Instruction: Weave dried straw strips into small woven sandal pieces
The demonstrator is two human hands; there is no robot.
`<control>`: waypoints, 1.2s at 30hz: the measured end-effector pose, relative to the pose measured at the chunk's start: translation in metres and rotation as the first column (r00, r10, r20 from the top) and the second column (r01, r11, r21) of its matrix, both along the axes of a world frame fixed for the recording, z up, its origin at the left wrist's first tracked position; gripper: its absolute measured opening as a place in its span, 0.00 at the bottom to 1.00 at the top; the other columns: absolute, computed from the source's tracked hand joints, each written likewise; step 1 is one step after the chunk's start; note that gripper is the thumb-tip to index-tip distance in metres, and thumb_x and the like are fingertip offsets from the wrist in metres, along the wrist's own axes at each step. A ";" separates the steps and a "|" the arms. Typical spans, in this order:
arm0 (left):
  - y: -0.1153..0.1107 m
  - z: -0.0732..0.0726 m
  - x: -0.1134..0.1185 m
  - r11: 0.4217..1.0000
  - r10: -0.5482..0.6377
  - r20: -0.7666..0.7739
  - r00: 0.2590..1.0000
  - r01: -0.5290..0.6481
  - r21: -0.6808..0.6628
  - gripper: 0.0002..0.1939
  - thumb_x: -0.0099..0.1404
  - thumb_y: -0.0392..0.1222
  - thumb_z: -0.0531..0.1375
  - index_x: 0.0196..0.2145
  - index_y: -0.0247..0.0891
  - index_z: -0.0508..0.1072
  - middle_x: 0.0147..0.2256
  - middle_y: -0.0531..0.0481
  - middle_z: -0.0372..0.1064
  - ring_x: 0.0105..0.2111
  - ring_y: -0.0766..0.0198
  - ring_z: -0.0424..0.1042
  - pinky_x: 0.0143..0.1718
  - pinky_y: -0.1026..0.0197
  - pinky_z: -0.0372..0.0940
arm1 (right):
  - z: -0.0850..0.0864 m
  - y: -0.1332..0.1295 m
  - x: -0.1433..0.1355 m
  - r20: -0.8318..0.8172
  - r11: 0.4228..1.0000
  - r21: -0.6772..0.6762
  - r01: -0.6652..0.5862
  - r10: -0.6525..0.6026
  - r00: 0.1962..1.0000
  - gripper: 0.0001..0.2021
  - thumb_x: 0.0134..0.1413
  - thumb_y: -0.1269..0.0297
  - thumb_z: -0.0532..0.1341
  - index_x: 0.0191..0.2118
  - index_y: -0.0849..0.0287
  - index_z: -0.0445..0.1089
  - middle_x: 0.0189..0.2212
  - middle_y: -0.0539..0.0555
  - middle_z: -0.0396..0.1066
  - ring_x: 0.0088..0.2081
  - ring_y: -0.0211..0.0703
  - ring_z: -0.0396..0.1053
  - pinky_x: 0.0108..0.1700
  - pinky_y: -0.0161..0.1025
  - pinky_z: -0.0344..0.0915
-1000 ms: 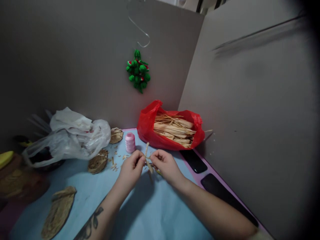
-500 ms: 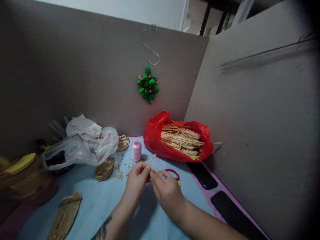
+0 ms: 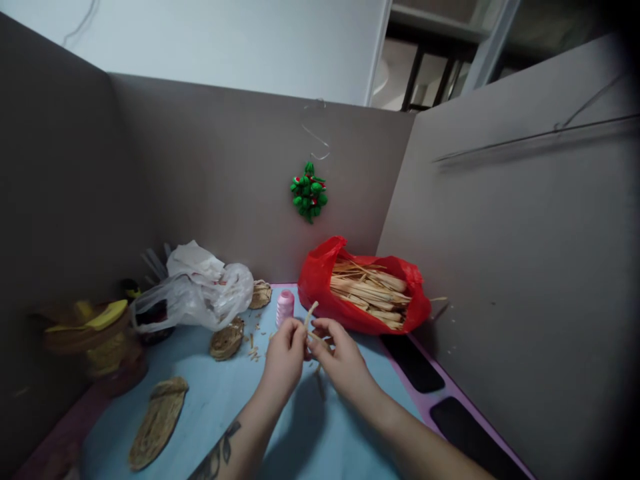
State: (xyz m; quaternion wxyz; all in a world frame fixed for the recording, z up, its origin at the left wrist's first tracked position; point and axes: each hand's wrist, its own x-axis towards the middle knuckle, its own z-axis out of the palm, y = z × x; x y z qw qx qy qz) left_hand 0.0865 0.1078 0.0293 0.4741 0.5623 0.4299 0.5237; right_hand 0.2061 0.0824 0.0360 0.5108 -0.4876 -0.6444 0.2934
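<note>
Both my hands meet above the blue cloth (image 3: 235, 407), in front of a pink thread spool (image 3: 285, 308). My left hand (image 3: 286, 350) pinches a pale strip of dried straw (image 3: 312, 311), whose end sticks up between thumb and finger. The fingers of my right hand (image 3: 343, 357) are curled on the same straw, thumb and forefinger close to my left fingertips. Thin ends of straw hang below the hands. Just behind them lies a red plastic bag (image 3: 320, 280) full of dried straw strips (image 3: 370, 293).
On the left lie a woven straw sole (image 3: 159, 423), a small woven piece (image 3: 227, 339), another by the wall (image 3: 260, 294), a clear plastic bag (image 3: 195, 300) and a blurred basket (image 3: 105, 337). Two black phone-like slabs (image 3: 413, 363) line the right edge. A green knitted ornament (image 3: 309, 193) hangs behind.
The view has tilted up and shifted left. My right hand has turned, its thumb and forefinger now lifted around the straw. My left hand keeps its pinch. The red scissors handle is now hidden.
</note>
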 end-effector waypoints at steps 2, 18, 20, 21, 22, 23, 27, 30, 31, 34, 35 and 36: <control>-0.007 0.001 0.002 0.999 -0.020 -0.063 0.998 0.021 0.024 0.11 0.60 0.47 0.51 0.25 0.38 0.61 0.19 0.57 0.57 0.18 0.70 0.59 0.20 0.68 0.56 | 0.002 0.001 -0.002 -0.147 0.986 -0.114 -0.120 0.102 0.984 0.09 0.51 0.60 0.57 0.34 0.60 0.64 0.27 0.51 0.66 0.28 0.39 0.65 0.30 0.35 0.62; -0.092 -0.014 -0.046 0.993 -0.108 -0.265 0.958 0.090 -0.079 0.10 0.57 0.43 0.50 0.22 0.37 0.62 0.19 0.54 0.60 0.20 0.67 0.61 0.23 0.66 0.56 | -0.033 -0.062 -0.034 -0.178 0.963 -0.207 -0.172 0.136 0.975 0.09 0.44 0.64 0.56 0.19 0.59 0.55 0.16 0.44 0.52 0.21 0.33 0.50 0.24 0.32 0.48; -0.093 -0.017 -0.056 0.994 -0.110 -0.324 0.940 0.107 -0.027 0.10 0.56 0.43 0.52 0.23 0.36 0.66 0.20 0.52 0.63 0.22 0.66 0.62 0.26 0.65 0.56 | -0.042 -0.063 -0.038 -0.154 0.964 -0.218 -0.152 0.120 0.981 0.09 0.44 0.64 0.55 0.20 0.58 0.55 0.16 0.44 0.52 0.21 0.33 0.51 0.24 0.32 0.48; -0.092 -0.019 -0.061 0.995 -0.091 -0.368 0.925 0.102 0.011 0.10 0.56 0.43 0.52 0.24 0.35 0.68 0.21 0.51 0.65 0.24 0.65 0.63 0.27 0.65 0.57 | -0.046 -0.063 -0.040 -0.126 0.967 -0.219 -0.133 0.107 0.986 0.08 0.45 0.64 0.55 0.20 0.58 0.56 0.16 0.44 0.53 0.21 0.34 0.51 0.24 0.32 0.49; -0.091 -0.021 -0.065 0.995 -0.067 -0.409 0.910 0.092 0.043 0.10 0.56 0.42 0.53 0.25 0.35 0.70 0.23 0.50 0.67 0.26 0.64 0.64 0.29 0.64 0.57 | -0.049 -0.064 -0.042 -0.090 0.971 -0.212 -0.107 0.090 0.992 0.08 0.45 0.65 0.54 0.21 0.58 0.56 0.16 0.44 0.53 0.21 0.34 0.52 0.24 0.32 0.49; -0.090 -0.024 -0.069 0.995 -0.042 -0.439 0.898 0.078 0.064 0.11 0.56 0.42 0.53 0.26 0.35 0.72 0.25 0.49 0.69 0.28 0.63 0.65 0.31 0.64 0.58 | -0.052 -0.064 -0.043 -0.051 0.977 -0.196 -0.078 0.070 0.996 0.07 0.46 0.65 0.54 0.21 0.58 0.57 0.17 0.45 0.54 0.22 0.34 0.53 0.25 0.32 0.49; -0.091 -0.033 -0.070 0.995 -0.014 -0.493 0.870 0.060 0.079 0.12 0.57 0.42 0.53 0.29 0.37 0.76 0.29 0.47 0.71 0.31 0.61 0.67 0.34 0.63 0.58 | -0.059 -0.065 -0.048 0.014 0.995 -0.097 0.035 -0.034 0.999 0.07 0.47 0.65 0.54 0.22 0.58 0.59 0.19 0.47 0.59 0.24 0.36 0.56 0.26 0.33 0.52; -0.098 -0.035 -0.063 0.985 0.022 -0.552 0.834 0.076 0.154 0.12 0.59 0.42 0.53 0.29 0.37 0.76 0.28 0.46 0.71 0.30 0.61 0.67 0.33 0.63 0.58 | -0.060 -0.065 -0.051 -0.122 0.986 -0.157 0.058 -0.078 0.989 0.08 0.47 0.62 0.54 0.22 0.58 0.58 0.18 0.46 0.59 0.23 0.36 0.57 0.26 0.33 0.54; -0.101 -0.035 -0.060 0.980 0.042 -0.587 0.809 0.081 0.183 0.13 0.60 0.42 0.52 0.29 0.37 0.75 0.28 0.46 0.70 0.30 0.61 0.67 0.32 0.63 0.58 | -0.061 -0.064 -0.052 -0.195 0.979 -0.203 0.035 -0.075 0.978 0.08 0.47 0.62 0.55 0.22 0.58 0.58 0.17 0.46 0.59 0.22 0.36 0.57 0.25 0.33 0.54; -0.109 -0.034 -0.054 0.963 0.084 -0.706 0.703 0.126 0.240 0.15 0.63 0.40 0.48 0.31 0.38 0.74 0.28 0.45 0.68 0.29 0.62 0.65 0.31 0.63 0.57 | -0.065 -0.062 -0.052 -0.423 0.946 -0.315 -0.075 -0.069 0.904 0.10 0.44 0.59 0.57 0.22 0.58 0.58 0.17 0.46 0.59 0.20 0.34 0.56 0.22 0.32 0.53; -0.111 -0.034 -0.053 0.956 0.090 -0.734 0.673 0.148 0.253 0.14 0.63 0.40 0.48 0.33 0.38 0.73 0.28 0.46 0.67 0.30 0.62 0.65 0.32 0.63 0.57 | -0.067 -0.061 -0.052 -0.484 0.939 -0.329 -0.101 -0.075 0.872 0.10 0.43 0.59 0.58 0.22 0.58 0.58 0.17 0.46 0.59 0.19 0.34 0.56 0.22 0.32 0.53; -0.113 -0.034 -0.052 0.948 0.089 -0.753 0.653 0.176 0.265 0.14 0.63 0.40 0.48 0.35 0.39 0.73 0.28 0.46 0.67 0.30 0.62 0.65 0.32 0.63 0.57 | -0.069 -0.060 -0.051 -0.531 0.936 -0.333 -0.117 -0.084 0.843 0.11 0.42 0.59 0.58 0.22 0.58 0.57 0.16 0.45 0.58 0.19 0.33 0.55 0.21 0.31 0.52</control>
